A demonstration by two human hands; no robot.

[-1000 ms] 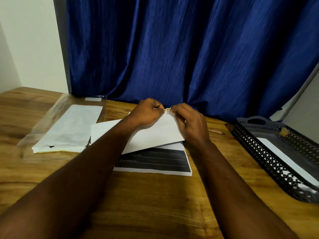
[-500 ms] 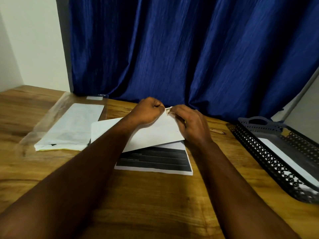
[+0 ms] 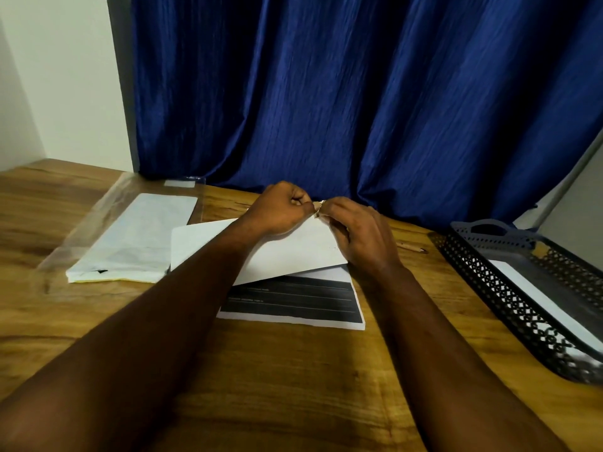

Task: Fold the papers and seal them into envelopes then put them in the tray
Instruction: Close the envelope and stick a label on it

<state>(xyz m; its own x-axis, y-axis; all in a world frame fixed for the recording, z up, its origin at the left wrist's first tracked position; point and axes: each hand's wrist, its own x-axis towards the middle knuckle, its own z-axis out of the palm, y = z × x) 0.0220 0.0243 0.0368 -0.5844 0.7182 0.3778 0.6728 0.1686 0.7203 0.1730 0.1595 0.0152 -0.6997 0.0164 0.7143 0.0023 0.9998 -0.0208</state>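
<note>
A white envelope lies tilted on a stack of printed papers with dark bands, in the middle of the wooden table. My left hand and my right hand meet at the envelope's far edge, both pinching a small strip at its flap. The flap itself is hidden behind my fingers. A black mesh tray stands at the right, holding a white envelope.
A clear plastic sleeve with a pack of white envelopes lies at the left. A pencil rests beyond my right hand. A blue curtain hangs close behind the table.
Both hands stay pinched together at the envelope's far edge, with only slight finger movement. The envelope and papers have not shifted.
</note>
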